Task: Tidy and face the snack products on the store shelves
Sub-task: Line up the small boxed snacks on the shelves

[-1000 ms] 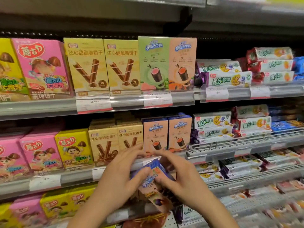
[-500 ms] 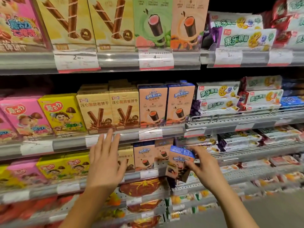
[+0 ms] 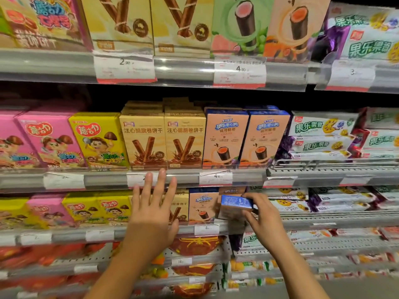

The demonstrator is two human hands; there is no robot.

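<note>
My right hand [image 3: 262,214] grips a small peach and blue snack box [image 3: 235,207], tilted with its blue top toward me, at the front of the lower shelf [image 3: 138,233]. An upright box of the same kind [image 3: 201,207] stands just left of it. My left hand [image 3: 154,210] is held flat with fingers spread straight, in front of the tan wafer-roll boxes [image 3: 180,209] on that shelf, holding nothing. Whether it touches them is unclear.
The shelf above holds pink boxes [image 3: 49,141], a yellow box [image 3: 99,140], tan wafer-roll boxes [image 3: 164,139], peach boxes [image 3: 246,139] and white biscuit packs [image 3: 321,137]. Price tags [image 3: 216,178] line the shelf rails. Red packs [image 3: 196,244] hang lower down.
The view has dropped lower and come closer to the shelves. My right hand has carried the box up and back to the lower shelf front; my left hand has let go of it and spread flat.
</note>
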